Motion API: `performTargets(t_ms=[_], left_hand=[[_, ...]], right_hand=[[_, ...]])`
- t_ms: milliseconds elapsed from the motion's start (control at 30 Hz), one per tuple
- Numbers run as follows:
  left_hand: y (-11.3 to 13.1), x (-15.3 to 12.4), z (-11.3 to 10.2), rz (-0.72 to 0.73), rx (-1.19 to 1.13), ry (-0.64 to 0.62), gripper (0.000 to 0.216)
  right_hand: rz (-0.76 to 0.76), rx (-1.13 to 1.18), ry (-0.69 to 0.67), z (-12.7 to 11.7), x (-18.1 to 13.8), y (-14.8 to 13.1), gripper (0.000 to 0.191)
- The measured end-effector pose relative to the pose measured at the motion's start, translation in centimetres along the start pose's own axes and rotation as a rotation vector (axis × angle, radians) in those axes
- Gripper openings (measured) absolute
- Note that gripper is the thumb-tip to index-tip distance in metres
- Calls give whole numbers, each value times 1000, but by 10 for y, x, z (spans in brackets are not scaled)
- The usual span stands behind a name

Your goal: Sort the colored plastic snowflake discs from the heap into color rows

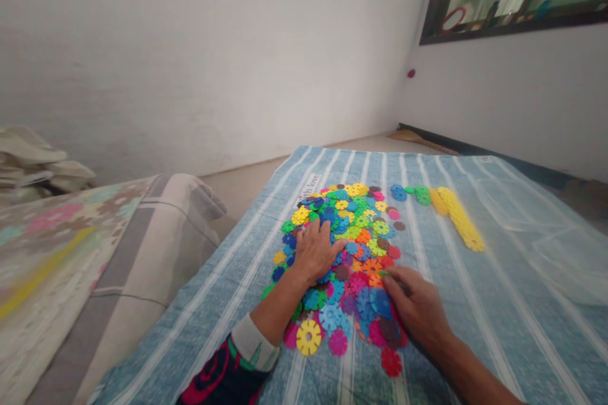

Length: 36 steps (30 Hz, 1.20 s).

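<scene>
A heap of notched plastic snowflake discs (361,221) in many colours lies on a blue-and-white striped cloth (237,259). My left hand (316,253) rests on the heap's left side, fingers spread over blue discs, none of them gripped. At the right edge of the heap, my right hand (418,304) pinches a small green disc (384,273) between thumb and fingers. Beyond it to the right lies a joined row of yellow discs (460,221), leading at its far end to a green disc (422,195) and a blue disc (398,193).
Clear plastic (565,253), apparently a bag, lies on the cloth at the right. A bed or seat with checked and floral covers (128,266) stands at the left. White walls (228,57) rise behind, with a dark-framed window (517,25) at the upper right.
</scene>
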State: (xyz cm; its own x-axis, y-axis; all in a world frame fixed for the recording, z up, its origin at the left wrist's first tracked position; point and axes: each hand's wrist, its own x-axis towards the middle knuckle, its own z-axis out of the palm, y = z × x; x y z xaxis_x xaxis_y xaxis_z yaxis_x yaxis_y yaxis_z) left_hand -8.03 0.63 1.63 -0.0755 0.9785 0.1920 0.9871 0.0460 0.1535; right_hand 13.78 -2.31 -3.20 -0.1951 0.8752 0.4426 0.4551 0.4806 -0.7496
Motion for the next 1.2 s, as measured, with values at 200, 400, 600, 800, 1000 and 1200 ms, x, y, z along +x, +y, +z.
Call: performTargets(t_ms=[200, 400, 600, 800, 1000, 1200], left_hand=[[19, -15, 3, 249, -80, 5, 41], [20, -13, 3, 381, -252, 80, 24], [-8, 10, 7, 183, -153, 55, 34], [-26, 14, 9, 156, -236, 20, 25], [-25, 13, 4, 148, -242, 10, 23], [-20, 13, -2, 177, -46, -21, 18]], right_hand=[[73, 20, -56, 0, -3, 4, 24], [85, 30, -57, -2, -1, 1, 24], [72, 36, -49, -2, -1, -1, 25], [55, 37, -37, -2, 0, -3, 24], [53, 38, -34, -3, 1, -6, 23], [52, 37, -49, -3, 1, -3, 23]])
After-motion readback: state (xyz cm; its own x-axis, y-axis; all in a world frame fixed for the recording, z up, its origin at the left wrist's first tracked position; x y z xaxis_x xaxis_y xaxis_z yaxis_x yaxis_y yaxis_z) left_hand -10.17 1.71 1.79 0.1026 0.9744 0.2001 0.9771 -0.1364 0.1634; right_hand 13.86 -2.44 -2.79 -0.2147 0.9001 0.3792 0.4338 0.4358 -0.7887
